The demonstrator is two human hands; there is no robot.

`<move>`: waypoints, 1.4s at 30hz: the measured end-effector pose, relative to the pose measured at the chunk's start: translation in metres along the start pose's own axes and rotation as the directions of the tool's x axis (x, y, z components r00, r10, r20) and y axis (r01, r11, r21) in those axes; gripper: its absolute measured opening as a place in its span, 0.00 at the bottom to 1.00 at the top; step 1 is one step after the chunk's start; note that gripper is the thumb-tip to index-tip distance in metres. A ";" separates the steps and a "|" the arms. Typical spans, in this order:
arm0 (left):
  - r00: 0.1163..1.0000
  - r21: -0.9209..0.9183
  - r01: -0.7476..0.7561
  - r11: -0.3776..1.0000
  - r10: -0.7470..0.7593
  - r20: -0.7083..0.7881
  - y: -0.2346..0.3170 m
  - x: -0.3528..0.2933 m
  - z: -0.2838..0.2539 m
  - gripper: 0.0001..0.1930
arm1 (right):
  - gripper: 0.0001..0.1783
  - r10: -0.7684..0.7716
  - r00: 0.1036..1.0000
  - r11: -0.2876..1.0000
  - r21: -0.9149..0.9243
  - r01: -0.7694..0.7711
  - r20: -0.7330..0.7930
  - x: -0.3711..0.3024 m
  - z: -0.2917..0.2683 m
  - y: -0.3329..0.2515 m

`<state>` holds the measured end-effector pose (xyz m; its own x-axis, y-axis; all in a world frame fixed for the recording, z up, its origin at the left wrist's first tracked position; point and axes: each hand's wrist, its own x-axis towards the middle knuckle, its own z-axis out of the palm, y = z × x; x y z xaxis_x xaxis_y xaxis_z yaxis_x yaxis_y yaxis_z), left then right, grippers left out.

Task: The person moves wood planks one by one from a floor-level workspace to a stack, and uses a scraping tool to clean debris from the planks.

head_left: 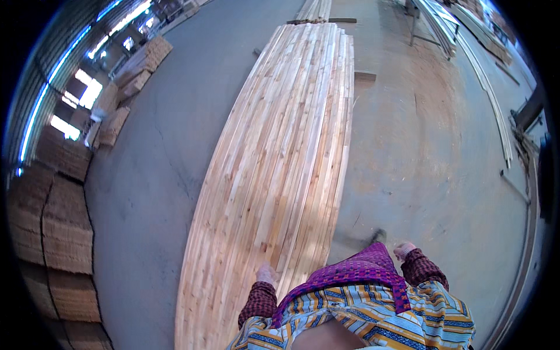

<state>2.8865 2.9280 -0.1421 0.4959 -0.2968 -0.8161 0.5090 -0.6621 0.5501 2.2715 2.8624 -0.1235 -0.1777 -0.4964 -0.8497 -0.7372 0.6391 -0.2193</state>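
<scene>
A long stack of pale wooden strips [280, 151], laid side by side, runs from beside me toward the far end of the view. My left hand [266, 273] is over the near right part of these strips. It looks blurred, its fingers do not show clearly, and whether it touches the wood I cannot tell. Out to the right of my body, above the grey floor, my right hand [403, 251] is loosely curled with nothing visible in it. Dark checked cuffs cover both wrists.
Bundled stacks of wood [67, 233] line the left side. Under the strips, a wooden support [365, 76] juts out to the right. Long thin boards [487, 87] lie on the floor at the right, near a rack of timber [434, 23]. Sawdust dusts the concrete floor [408, 151].
</scene>
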 end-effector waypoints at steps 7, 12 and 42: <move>0.976 0.367 -0.028 0.930 -0.054 0.212 -0.043 -0.062 0.156 0.22 | 0.14 -0.026 0.999 0.933 0.358 0.039 -0.042 0.028 -0.064 0.071; 0.908 0.539 -0.100 0.836 -0.145 0.394 -0.058 -0.121 0.357 0.21 | 0.18 0.043 0.992 0.882 0.471 0.017 -0.118 0.039 -0.145 0.144; 0.446 0.526 -0.813 0.249 -0.313 0.838 -0.180 -0.401 1.329 0.26 | 0.16 0.668 0.742 0.382 0.881 -0.278 -0.056 0.163 -0.400 0.511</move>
<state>1.6612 2.2520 -0.1489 -0.5279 -0.5019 -0.6851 -0.6467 -0.2853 0.7074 1.6052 2.8728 -0.1823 -0.6608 0.0260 -0.7501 0.3419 0.9001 -0.2700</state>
